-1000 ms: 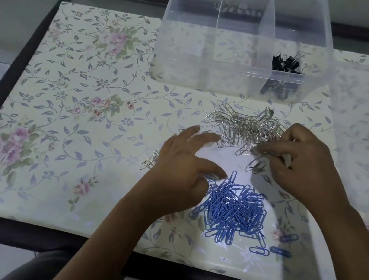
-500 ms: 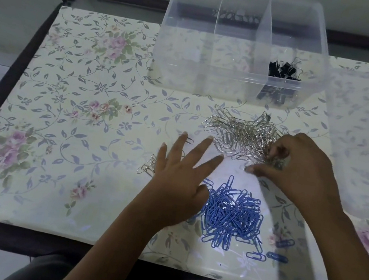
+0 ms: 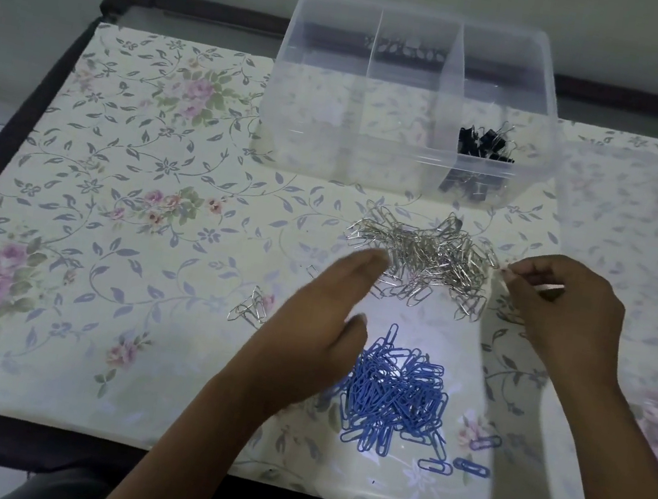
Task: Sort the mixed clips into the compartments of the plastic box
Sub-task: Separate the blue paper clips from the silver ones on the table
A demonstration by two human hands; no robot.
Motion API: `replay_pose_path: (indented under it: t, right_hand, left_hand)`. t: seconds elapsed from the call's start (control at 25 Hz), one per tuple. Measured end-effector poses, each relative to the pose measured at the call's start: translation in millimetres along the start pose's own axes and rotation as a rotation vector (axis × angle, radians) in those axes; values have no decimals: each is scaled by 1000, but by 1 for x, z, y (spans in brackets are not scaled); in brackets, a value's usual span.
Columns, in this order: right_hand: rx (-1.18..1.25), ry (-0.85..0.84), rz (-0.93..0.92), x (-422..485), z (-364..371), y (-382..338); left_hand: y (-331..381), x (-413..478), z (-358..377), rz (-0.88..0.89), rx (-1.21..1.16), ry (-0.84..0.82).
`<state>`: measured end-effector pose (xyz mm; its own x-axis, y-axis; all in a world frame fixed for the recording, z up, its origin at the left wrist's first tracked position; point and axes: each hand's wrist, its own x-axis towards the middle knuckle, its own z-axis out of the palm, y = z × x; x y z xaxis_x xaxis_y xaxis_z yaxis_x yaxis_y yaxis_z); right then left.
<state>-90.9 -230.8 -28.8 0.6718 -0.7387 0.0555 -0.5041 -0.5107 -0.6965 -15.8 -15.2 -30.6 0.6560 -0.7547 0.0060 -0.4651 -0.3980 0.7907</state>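
A clear plastic box (image 3: 378, 151) with three compartments stands at the back of the table. Black binder clips (image 3: 486, 143) lie in its right compartment; the other two look empty. In front of it is a pile of silver paper clips (image 3: 426, 257), and nearer to me a pile of blue paper clips (image 3: 394, 395). My left hand (image 3: 319, 321) hovers between the piles, fingers stretched toward the silver one, holding nothing. My right hand (image 3: 568, 320) is pinched at the silver pile's right edge, seemingly on a silver clip.
A small cluster of silver clips (image 3: 250, 308) lies left of my left hand. A few loose blue clips (image 3: 471, 467) sit right of the blue pile. A translucent lid (image 3: 649, 224) rests on the floral tablecloth to the right of the box. The table has a dark frame.
My left hand has lifted off the blue pile and reached forward toward the silver pile. My right hand has drawn back to the right, from between the piles to the silver pile's right edge.
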Motion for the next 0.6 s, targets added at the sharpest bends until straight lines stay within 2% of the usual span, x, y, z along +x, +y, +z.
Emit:
replay_pose_path:
  t: [0.08,0.16,0.24,0.4,0.48,0.6]
  right_hand:
    - [13,-14,23,1,-5,1]
    - [-4,-4,56,1,-11,2]
    - [-53,-57,112,3,-19,7]
    - [-26,-314,204,0,-28,4]
    - [-17,-356,150,-5,-21,-4]
    - [140,-373,21,-13,3,-20]
  left_hand:
    - [0,3,-5,54,-11,220]
    - [0,4,-10,19,-21,359]
    - [1,4,-12,-118,-84,440]
    - [-2,10,-19,-426,-338,596]
    - [1,12,-25,-549,-551,621]
    - [7,13,-34,-627,-638,655]
